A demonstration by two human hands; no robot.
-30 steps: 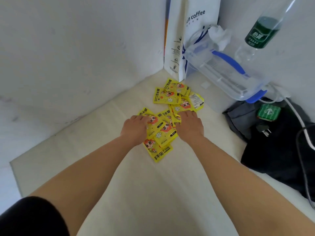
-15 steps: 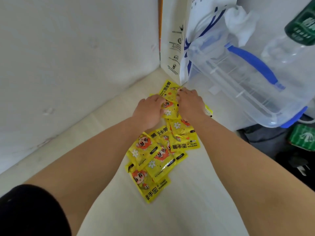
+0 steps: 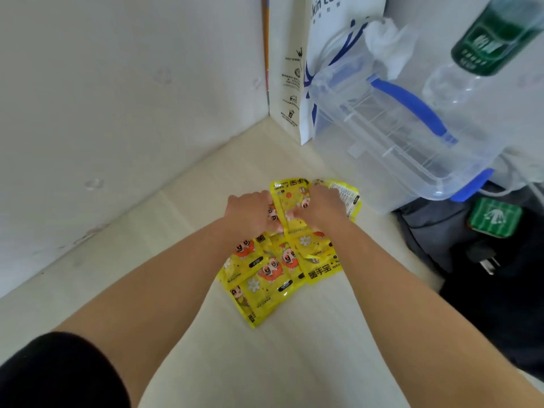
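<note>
Several yellow hand-warmer packets (image 3: 265,272) with a cartoon face lie overlapping on the pale surface between my forearms. Just beyond them is a second small bunch of the same packets (image 3: 290,198). My left hand (image 3: 250,213) has its fingers curled at the left edge of this bunch. My right hand (image 3: 322,206) grips its right side, covering part of a packet that shows its printed back (image 3: 348,195). The fingertips of both hands are hidden under the packets.
A white paper bag (image 3: 290,83) stands in the corner by the white wall. A clear plastic box with a blue handle (image 3: 397,136) and a green-labelled bottle (image 3: 494,39) are at the right. Dark cloth (image 3: 500,304), a green pad (image 3: 495,217) and a plug (image 3: 482,260) lie beside it.
Both hands left the near pile and reached to the far packets. They have drawn those packets together and back towards the near pile. The view moved closer to the corner.
</note>
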